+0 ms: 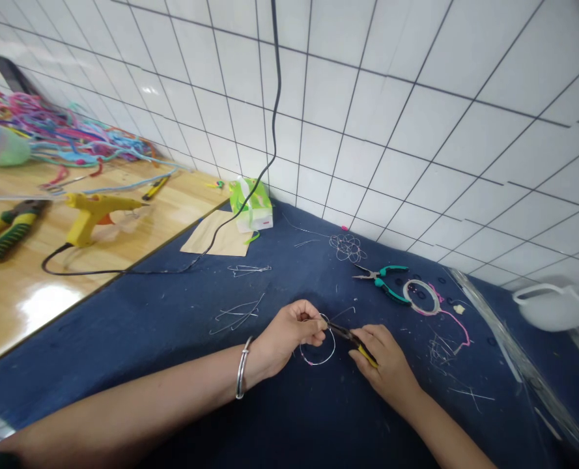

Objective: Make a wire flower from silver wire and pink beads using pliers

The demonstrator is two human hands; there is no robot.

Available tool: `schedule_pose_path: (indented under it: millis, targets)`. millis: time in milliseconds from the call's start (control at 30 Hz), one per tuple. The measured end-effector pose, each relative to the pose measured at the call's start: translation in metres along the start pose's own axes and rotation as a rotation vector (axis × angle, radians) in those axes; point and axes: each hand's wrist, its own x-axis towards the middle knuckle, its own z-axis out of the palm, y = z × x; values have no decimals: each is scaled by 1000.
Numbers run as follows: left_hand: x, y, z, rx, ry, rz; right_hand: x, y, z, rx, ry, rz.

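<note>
My left hand (296,332) pinches a thin wire ring (325,359) that hangs in a loop below the fingers, with a small pink spot at its lower edge. In my right hand (384,358) is a pair of pliers (366,355) with yellow handles and dark jaws. The tips of the jaws meet the wire right beside my left fingertips; exactly what they grip there is too small to make out. A bent piece of wire (350,311) shows just above the jaws. Both hands are over the dark blue tabletop (182,391).
Cut wires (238,312) lie left of my hands. Beyond are green-handled pliers (384,280), a coiled wire flower (348,247), a white ring (421,298) and a tissue pack (253,208). A yellow glue gun (96,212) rests on the wooden table, its black cable (221,225) crossing the blue surface.
</note>
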Motion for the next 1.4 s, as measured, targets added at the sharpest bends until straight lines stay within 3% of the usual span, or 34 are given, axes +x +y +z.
schedule_pose_path:
  millis: [300,533,1033,1400]
  targets:
    - [2,4,-3,-39,-52,-47,3,7,-3,-50,-3,-60]
    - [10,7,-13,-81,-183,-169,4,9,-7,-44,-42,-82]
    - [4,4,-2,-12,-94,-56,1,1,-2,-8,-35,-38]
    - [6,8,-7,63,-215,-69,1,-2,-6,38,-58,-65]
